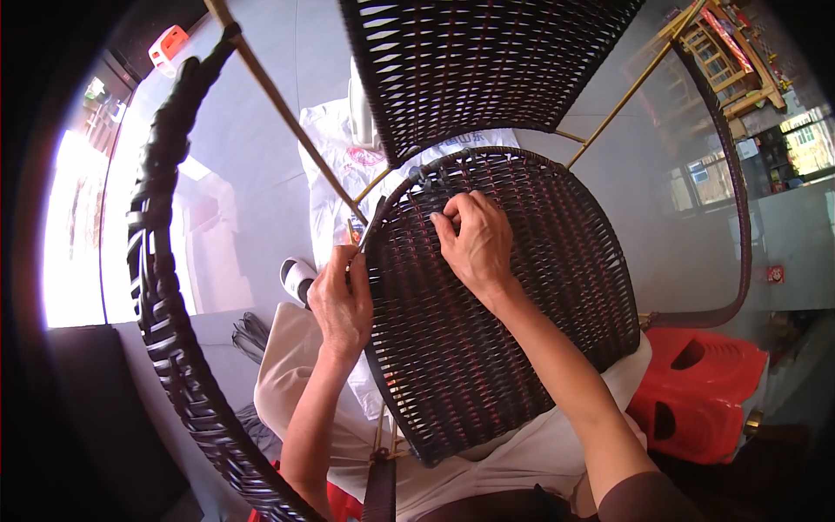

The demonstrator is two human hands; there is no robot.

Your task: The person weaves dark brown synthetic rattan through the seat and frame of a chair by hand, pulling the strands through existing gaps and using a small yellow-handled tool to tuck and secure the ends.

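Head view. We take the rounded, dark woven chair seat (452, 357) with reddish-brown strands as our landmark. It lies across light beige trousers (287, 370), its woven face up toward us.

Our left hand (341, 300) is at the left edge of the seat; its grip is closed on a thin, pale, strip-like piece (369, 228) that runs up along that edge. Our right hand (477, 239) is over the upper middle of the seat, fingers curled and thumb drawn in close to them; whether this grip holds a strand we cannot tell.

Just beyond the seat's far edge rises a dark, open-woven backrest (478, 78), with slim tan rods (287, 113) either side. Left of the seat curves a thick, dark-wrapped armrest (163, 157); well to the right, a slimmer dark curved band (744, 217).

Around the seat, we note: a white printed sheet (326, 157) on the floor beyond its left side; a pale slipper (297, 277) and a bundle of dark strands (250, 335) to the left; a red plastic stool (709, 365) at lower right.
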